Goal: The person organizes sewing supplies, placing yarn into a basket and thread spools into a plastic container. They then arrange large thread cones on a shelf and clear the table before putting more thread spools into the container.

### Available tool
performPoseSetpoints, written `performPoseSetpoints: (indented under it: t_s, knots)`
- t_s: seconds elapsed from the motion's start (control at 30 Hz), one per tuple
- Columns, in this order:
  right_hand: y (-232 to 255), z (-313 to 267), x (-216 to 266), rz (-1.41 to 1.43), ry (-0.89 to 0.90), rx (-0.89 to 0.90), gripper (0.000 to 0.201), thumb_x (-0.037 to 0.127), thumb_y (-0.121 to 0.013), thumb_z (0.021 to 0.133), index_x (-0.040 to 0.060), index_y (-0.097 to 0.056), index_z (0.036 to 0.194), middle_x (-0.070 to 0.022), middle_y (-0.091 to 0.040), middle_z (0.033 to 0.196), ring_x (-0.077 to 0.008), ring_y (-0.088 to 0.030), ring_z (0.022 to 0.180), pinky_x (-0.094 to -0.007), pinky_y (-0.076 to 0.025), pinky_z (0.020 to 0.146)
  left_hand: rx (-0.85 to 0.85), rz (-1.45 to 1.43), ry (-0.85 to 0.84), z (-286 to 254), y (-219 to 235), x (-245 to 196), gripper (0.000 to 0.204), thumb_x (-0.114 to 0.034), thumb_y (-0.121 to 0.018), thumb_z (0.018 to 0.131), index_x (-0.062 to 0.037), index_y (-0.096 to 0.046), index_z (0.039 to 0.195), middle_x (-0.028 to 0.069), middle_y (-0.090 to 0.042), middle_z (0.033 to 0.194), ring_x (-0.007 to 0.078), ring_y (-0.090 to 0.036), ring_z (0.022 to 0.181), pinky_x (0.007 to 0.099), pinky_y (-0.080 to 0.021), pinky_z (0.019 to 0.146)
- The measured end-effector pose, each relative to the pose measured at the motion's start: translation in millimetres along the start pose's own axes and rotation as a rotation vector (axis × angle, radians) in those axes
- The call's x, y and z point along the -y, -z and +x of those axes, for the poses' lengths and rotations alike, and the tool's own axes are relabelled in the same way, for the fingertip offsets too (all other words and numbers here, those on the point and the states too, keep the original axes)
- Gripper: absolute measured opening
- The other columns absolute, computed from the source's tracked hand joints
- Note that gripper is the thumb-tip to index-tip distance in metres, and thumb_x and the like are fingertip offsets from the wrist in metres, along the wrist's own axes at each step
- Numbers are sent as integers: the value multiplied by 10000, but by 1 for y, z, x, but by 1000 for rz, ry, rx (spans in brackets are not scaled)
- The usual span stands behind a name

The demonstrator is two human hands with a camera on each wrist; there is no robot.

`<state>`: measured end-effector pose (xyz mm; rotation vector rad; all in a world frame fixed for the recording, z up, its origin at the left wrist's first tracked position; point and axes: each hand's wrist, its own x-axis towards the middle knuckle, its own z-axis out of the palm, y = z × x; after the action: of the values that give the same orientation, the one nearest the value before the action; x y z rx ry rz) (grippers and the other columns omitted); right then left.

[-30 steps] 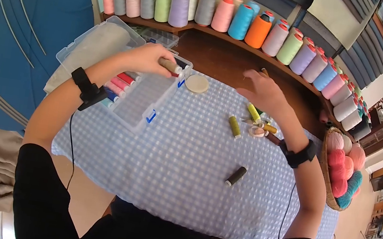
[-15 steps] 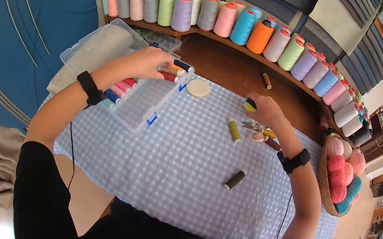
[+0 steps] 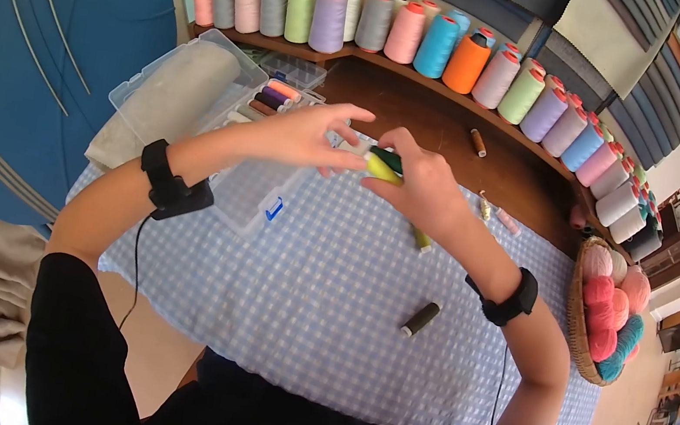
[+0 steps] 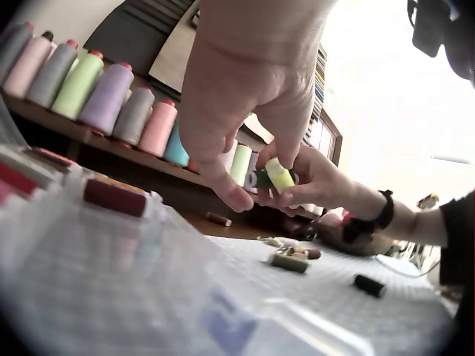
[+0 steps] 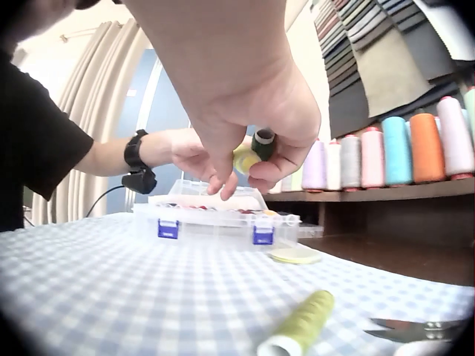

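Note:
My right hand (image 3: 429,192) grips two thread spools side by side, a bright yellow one (image 3: 381,168) and a dark green one (image 3: 388,160). Facing it, my left hand (image 3: 303,137) has its fingers spread, the thumb right at the yellow spool's white end. Both hands are raised near the right side of a clear plastic box (image 3: 240,202), whose lid stands back. Inside lie rows of spools, including a maroon one (image 4: 115,196). On the checked cloth below are an olive spool (image 5: 303,320) and a dark spool (image 3: 421,320).
Small snips (image 5: 415,328) lie by the olive spool, and a round cream disc (image 5: 295,256) beside the box. A brown spool (image 3: 478,143) rests on the wooden desk. Large thread cones (image 3: 468,63) line the curved shelf behind. A basket of yarn (image 3: 585,337) stands at right.
My right hand picked up the yellow and green spools and brought them left toward the box. My left hand let its tan spool go in the box and moved right, fingers opening.

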<state>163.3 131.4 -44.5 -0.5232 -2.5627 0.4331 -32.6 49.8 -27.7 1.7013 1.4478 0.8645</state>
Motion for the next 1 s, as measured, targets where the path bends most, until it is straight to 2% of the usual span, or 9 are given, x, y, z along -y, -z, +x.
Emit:
performPoseSetpoints:
  t_s: [0.03, 0.13, 0.3, 0.37, 0.43, 0.5, 0.7, 0.93, 1.0]
  knots:
    - [-2, 2, 11, 58, 70, -47, 434, 174, -747, 714, 22, -461, 1004, -174, -628, 861, -346, -632, 770, -380, -513, 665, 53, -256, 29, 0, -4, -3, 399, -198, -681, 809, -5, -553, 1134, 101, -588, 1019, 133, -623, 788, 248, -509, 638]
    - [-3, 1, 27, 140, 174, -86, 457, 189, -765, 711, 24, -416, 955, -176, -621, 820, -334, -645, 735, -361, -522, 623, 190, -122, -39, 7, -7, -2, 395, -197, -684, 808, 5, -561, 1124, 86, -610, 962, 133, -622, 784, 247, -516, 652]
    - [24, -15, 26, 136, -61, 173, 479, 256, -708, 764, 57, -412, 1083, -177, -632, 902, -362, -621, 852, -424, -500, 727, 186, -136, 30, -3, 5, 1, 288, -187, -649, 839, 24, -615, 1032, 65, -618, 909, 117, -612, 732, 231, -519, 650]
    - [39, -24, 2, -71, -236, 224, 492, 318, -682, 772, 85, -446, 1137, -163, -625, 960, -348, -606, 913, -417, -480, 792, 76, -136, 143, -4, 26, 15, 319, -174, -634, 854, 38, -591, 1087, 79, -620, 921, 106, -603, 670, 213, -506, 594]
    - [57, -44, -40, -318, -155, 200, 493, 343, -666, 767, 100, -485, 1155, -158, -602, 1052, -339, -589, 959, -397, -467, 837, 8, -172, 196, -17, 40, 16, 311, -187, -629, 860, 38, -601, 1073, 75, -621, 881, 98, -595, 640, 205, -493, 557]
    - [77, -61, -65, -411, -408, 303, 449, 302, -680, 745, 78, -536, 1106, -161, -574, 1121, -334, -575, 989, -382, -467, 840, -63, -208, 247, -24, 52, 19, 306, -199, -624, 865, 38, -610, 1059, 71, -622, 840, 89, -587, 611, 198, -480, 520]
    - [94, -108, -132, -219, -455, 284, 372, 184, -695, 739, 19, -564, 1047, -161, -590, 1080, -334, -575, 978, -366, -460, 828, 9, 137, 421, -31, 64, 28, 323, -261, -640, 855, 12, -624, 1028, 43, -566, 623, 68, -507, 466, 199, -396, 397]
    - [76, -108, -147, -343, -559, 145, 264, 140, -638, 802, -6, -574, 1011, -139, -647, 839, -313, -630, 800, -353, -494, 718, -61, 498, 191, -38, 49, 36, 354, -204, -655, 784, -22, -610, 1084, 107, -584, 990, 193, -587, 764, 310, -488, 617]
    - [77, -104, -149, -304, -446, 31, 238, 193, -606, 825, 1, -607, 966, -174, -647, 778, -354, -628, 757, -395, -496, 693, -34, 567, 134, -41, 50, 37, 380, -183, -653, 760, -33, -604, 1105, 99, -568, 1054, 226, -587, 848, 332, -492, 688]
